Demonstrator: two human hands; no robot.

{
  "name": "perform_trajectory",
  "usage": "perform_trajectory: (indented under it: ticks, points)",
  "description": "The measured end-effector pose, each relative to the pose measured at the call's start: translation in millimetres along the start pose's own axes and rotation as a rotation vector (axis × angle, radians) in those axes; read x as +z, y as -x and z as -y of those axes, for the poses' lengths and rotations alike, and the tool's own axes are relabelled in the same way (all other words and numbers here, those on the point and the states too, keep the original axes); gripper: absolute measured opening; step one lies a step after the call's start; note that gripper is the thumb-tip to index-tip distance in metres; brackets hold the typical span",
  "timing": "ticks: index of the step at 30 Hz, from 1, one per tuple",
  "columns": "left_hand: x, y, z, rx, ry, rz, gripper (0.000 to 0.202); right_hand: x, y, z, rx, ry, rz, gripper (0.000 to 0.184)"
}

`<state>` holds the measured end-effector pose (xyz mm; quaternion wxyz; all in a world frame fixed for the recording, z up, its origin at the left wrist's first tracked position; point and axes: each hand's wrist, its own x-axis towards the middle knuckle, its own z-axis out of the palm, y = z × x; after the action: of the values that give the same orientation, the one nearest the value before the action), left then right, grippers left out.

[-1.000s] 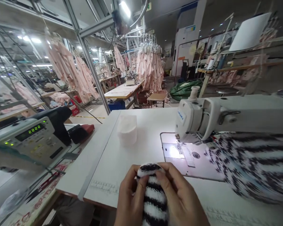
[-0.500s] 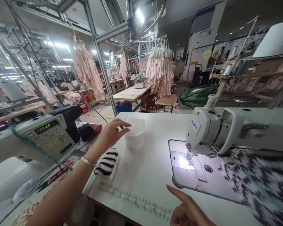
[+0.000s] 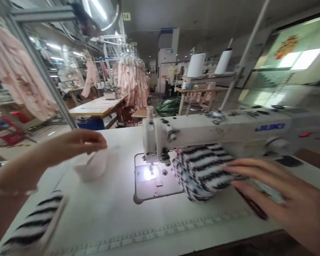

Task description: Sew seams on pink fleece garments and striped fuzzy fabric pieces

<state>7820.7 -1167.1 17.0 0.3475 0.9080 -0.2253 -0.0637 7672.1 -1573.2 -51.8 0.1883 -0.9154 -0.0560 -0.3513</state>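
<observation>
Over the left part of the table, my left hand [image 3: 86,141] has its fingers closed at the top edge of a thin white piece of material [image 3: 89,167]; the contact is blurred. Near my left forearm lies a small black-and-white striped fuzzy piece [image 3: 36,224]. My right hand [image 3: 280,192] is open, fingers stretched and thumb apart, at the right edge of a stack of striped fuzzy fabric [image 3: 208,170]. This stack lies under the arm of the sewing machine [image 3: 202,129]. Beneath my right thumb is a dark red slender object [image 3: 253,204], partly hidden.
The lit needle plate [image 3: 148,174] is set into the white tabletop [image 3: 117,213]. A printed ruler strip [image 3: 149,233] runs along the front edge. Thread cones [image 3: 196,65] stand behind the machine. Pink garments [image 3: 132,80] hang farther back, beside a metal post [image 3: 46,71].
The view has swung to the right, bringing the whole sewing machine into sight. My left hand has closed at the white piece's top edge. My right hand has moved right to the striped fabric.
</observation>
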Motion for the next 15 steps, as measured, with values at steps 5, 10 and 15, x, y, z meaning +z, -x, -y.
perform_trajectory:
  ticks: [5, 10, 15]
  points:
    - [113.6, 22.2, -9.2, -0.012, -0.072, 0.351, 0.022, 13.0, -15.5, -9.3, -0.201, -0.1, 0.167, 0.018]
    - [156.7, 31.3, -36.7, 0.064, 0.092, 0.363, 0.023, 13.8, -41.1, -7.9, 0.188, -0.21, 0.332, 0.022]
    - [173.5, 22.3, -84.3, -0.058, 1.217, 0.693, 0.052, -7.2, -47.6, 31.1, -0.029, -0.229, 0.251, 0.014]
